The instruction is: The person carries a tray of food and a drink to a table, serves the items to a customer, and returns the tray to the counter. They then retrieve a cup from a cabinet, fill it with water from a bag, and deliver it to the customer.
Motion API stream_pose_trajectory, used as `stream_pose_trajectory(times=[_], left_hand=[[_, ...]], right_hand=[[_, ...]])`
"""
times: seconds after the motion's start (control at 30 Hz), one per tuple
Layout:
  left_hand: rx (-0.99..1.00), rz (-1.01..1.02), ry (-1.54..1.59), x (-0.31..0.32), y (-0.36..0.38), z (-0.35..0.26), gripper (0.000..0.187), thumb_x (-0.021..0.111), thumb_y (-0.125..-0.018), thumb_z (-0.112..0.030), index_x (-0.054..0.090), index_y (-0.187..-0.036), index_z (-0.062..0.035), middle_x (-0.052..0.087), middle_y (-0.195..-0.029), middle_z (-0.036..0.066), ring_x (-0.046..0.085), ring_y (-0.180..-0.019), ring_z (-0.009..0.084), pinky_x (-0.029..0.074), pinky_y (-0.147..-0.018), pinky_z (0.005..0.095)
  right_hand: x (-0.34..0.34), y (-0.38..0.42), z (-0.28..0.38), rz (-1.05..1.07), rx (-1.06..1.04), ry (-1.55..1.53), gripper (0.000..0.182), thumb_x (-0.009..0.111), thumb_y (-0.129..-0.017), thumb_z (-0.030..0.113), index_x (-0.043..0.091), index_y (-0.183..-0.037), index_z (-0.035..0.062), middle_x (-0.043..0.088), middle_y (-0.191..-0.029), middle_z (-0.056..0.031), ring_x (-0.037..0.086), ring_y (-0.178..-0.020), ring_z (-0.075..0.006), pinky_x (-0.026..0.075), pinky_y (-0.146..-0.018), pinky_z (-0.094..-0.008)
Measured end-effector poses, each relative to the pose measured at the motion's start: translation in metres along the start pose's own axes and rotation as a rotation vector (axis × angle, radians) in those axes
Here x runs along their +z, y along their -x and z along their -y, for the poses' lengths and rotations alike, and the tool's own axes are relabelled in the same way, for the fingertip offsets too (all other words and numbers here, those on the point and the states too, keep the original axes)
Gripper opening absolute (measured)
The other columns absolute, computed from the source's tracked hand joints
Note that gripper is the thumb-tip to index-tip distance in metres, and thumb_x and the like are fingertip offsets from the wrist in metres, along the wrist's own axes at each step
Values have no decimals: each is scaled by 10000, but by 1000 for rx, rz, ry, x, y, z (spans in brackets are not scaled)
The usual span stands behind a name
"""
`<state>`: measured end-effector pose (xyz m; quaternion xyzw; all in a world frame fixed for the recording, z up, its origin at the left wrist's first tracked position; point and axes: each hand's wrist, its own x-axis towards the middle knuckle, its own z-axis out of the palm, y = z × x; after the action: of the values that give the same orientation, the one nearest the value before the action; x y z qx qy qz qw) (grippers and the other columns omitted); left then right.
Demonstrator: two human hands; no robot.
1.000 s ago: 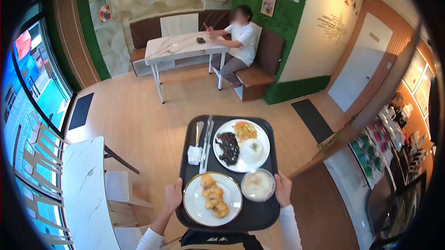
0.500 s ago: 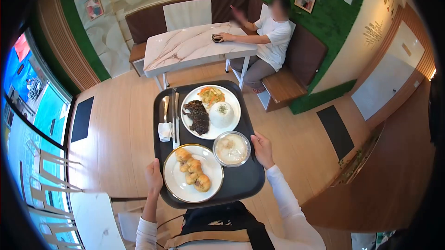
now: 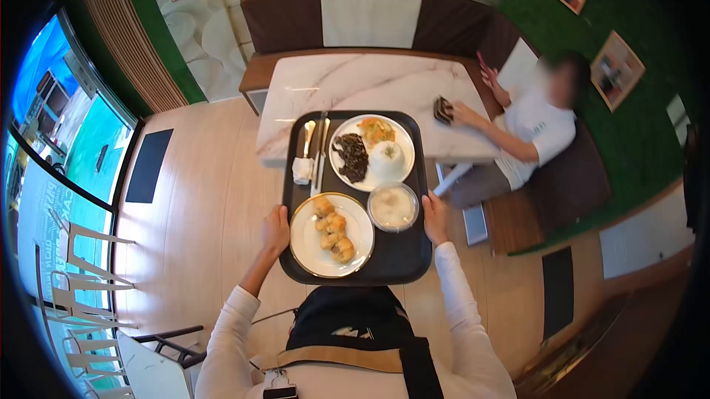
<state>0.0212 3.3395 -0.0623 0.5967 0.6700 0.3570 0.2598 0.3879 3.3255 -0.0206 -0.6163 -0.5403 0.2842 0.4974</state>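
A black serving tray (image 3: 403,262) is held level in front of me. My left hand (image 3: 275,229) is closed around its left edge, and my right hand (image 3: 436,218) grips the right edge. Toward the far side sits a white plate (image 3: 405,170) with dark meat (image 3: 350,157), a dome of rice (image 3: 387,160) and shredded vegetables (image 3: 376,130). Nearer me, a gold-rimmed plate (image 3: 305,247) bears golden-brown bread pieces (image 3: 334,230). Beside it is a round bowl (image 3: 393,207) of pale food. Cutlery (image 3: 320,155) and a white napkin (image 3: 302,170) lie along the left.
Beyond the tray stands a marble-patterned table (image 3: 296,96), its near edge partly behind the tray. A seated person (image 3: 543,129) at its right holds a phone and touches a small dark box (image 3: 443,110). Chairs (image 3: 81,273) line the window; another table (image 3: 151,366) is at lower left.
I have moved closer to the marble table with the tray, whose far end now overlaps the tabletop in view. The seated person appears farther right. Both hands keep their hold.
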Motion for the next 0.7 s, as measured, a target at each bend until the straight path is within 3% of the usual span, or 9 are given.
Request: stream_pose_trajectory(times=[0.17, 0.23, 0.27, 0.4, 0.5, 0.7], left_hand=[[6, 55, 118, 46, -109, 17, 338, 356, -928, -284, 535, -881, -1, 570, -751, 244, 555, -703, 409, 410, -613, 454], [-14, 99, 156, 65, -138, 21, 341, 353, -931, -280, 531, -864, 3, 565, -738, 245, 550, -692, 408, 408, -608, 438], [-15, 103, 154, 78, -154, 27, 341, 353, -931, -280, 530, -858, 3, 564, -734, 247, 549, -692, 409, 408, -607, 436], [41, 88, 68, 114, -209, 45, 340, 345, -932, -275, 525, -844, 0, 555, -713, 253, 541, -681, 422, 403, -580, 441], [29, 103, 69, 143, -236, 58, 338, 340, -933, -272, 520, -837, -3, 548, -703, 253, 535, -663, 429, 390, -562, 459], [37, 95, 77, 156, -249, 63, 325, 344, -933, -259, 509, -820, -3, 525, -655, 246, 517, -616, 438, 368, -540, 478]], right_hand=[[33, -102, -52, -31, 76, 45, 267, 449, -913, 153, 542, -1098, -16, 661, -827, -126, 595, -727, -111, 450, -654, -269], [37, -127, -60, -24, 110, 279, 276, 451, -907, 182, 544, -1080, -11, 631, -801, -196, 633, -718, -213, 454, -639, -304], [43, -139, -68, -51, 116, 293, 292, 456, -899, 206, 540, -1069, -15, 605, -788, -226, 619, -725, -324, 456, -617, -353], [66, -186, -113, -85, 67, 387, 304, 448, -900, 236, 544, -1075, 6, 610, -760, -215, 590, -685, -383, 459, -604, -436], [74, -210, -140, -75, 98, 684, 315, 430, -904, 274, 552, -1068, 34, 611, -724, -211, 591, -657, -383, 460, -600, -460], [82, -224, -146, -50, 165, 908, 268, 422, -904, 311, 532, -953, 72, 589, -627, -195, 575, -602, -391, 427, -556, -496]])
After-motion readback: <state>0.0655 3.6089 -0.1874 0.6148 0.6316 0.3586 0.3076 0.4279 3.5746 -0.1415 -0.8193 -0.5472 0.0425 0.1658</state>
